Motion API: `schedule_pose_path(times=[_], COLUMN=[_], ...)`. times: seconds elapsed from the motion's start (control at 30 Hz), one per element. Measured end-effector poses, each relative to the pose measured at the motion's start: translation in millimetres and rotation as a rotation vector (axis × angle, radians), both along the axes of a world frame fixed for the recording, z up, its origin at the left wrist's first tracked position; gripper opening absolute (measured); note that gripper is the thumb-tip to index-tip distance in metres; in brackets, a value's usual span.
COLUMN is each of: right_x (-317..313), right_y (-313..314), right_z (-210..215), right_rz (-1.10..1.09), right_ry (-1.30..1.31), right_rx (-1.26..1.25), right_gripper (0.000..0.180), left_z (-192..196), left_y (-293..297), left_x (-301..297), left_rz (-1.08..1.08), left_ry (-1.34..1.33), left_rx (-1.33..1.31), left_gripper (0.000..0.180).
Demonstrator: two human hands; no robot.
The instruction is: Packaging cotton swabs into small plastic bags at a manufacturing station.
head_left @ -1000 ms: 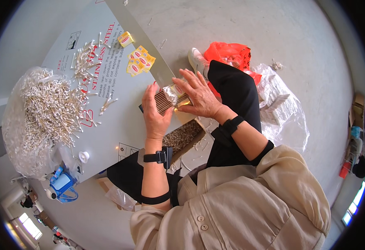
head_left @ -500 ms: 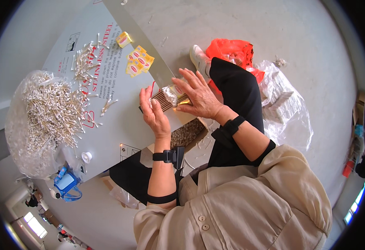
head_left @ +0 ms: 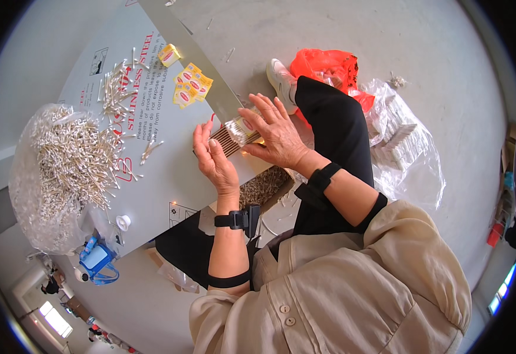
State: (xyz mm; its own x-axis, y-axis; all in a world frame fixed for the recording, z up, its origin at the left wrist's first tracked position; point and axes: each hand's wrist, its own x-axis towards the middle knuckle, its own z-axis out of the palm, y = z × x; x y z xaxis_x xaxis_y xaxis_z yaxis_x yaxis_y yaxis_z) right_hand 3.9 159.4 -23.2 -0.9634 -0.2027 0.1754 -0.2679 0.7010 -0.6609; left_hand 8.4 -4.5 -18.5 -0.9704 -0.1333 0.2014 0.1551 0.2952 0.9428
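Note:
Wooden-stick cotton swabs (head_left: pixel 227 143) lie side by side in a bundle between my hands, above the table edge. My left hand (head_left: pixel 218 165) is curled round the stick ends, its thumb resting against them. At the white cotton tips, my right hand (head_left: pixel 278 138) grips a small clear packet with a yellow label (head_left: pixel 248 126), thumb below and fingers above. The tips sit at or inside the packet; the fingers partly hide how far. Beyond my hands on the table, several yellow cards (head_left: pixel 193 85) lie overlapping near a small yellow stack (head_left: pixel 169 55).
A clear bag of loose swabs (head_left: pixel 72 153) spills onto the grey table (head_left: pixel 158 171) at left. A cardboard box of swabs (head_left: pixel 264 189) stands below my hands. A red bag (head_left: pixel 323 68) and a clear bag of white packs (head_left: pixel 402 144) lie on the floor at right.
Both hands have shifted slightly left and up in the picture with the swabs and packet, and the view has moved a little. The grip looks the same.

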Motion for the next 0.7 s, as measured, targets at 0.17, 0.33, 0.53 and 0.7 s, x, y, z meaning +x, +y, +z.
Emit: schedule_pose_path(times=[0.17,0.33,0.53,0.7], right_x=[0.5,0.7,0.9,1.0], right_y=[-0.3,0.5,-1.4,-0.6], right_z=[-0.7,-0.6,1.2,-1.5], right_rz=[0.005,0.005,0.003,0.003], right_ry=[-0.019,-0.018,-0.012,0.005], right_rx=[-0.03,-0.027,-0.027,-0.054], right_gripper=[0.082,0.083,0.082,0.082], left_z=[-0.7,-1.6,-2.4,-0.5], left_y=[1.8,4.3,5.8,10.0], left_x=[-1.0,-2.1,-3.4,-3.7], left_rz=[0.032,0.058,0.088,0.101], left_ry=[0.002,0.016,0.033,0.025], left_rx=[0.019,0.028,-0.011,0.038], left_gripper=[0.047,0.047,0.052,0.05])
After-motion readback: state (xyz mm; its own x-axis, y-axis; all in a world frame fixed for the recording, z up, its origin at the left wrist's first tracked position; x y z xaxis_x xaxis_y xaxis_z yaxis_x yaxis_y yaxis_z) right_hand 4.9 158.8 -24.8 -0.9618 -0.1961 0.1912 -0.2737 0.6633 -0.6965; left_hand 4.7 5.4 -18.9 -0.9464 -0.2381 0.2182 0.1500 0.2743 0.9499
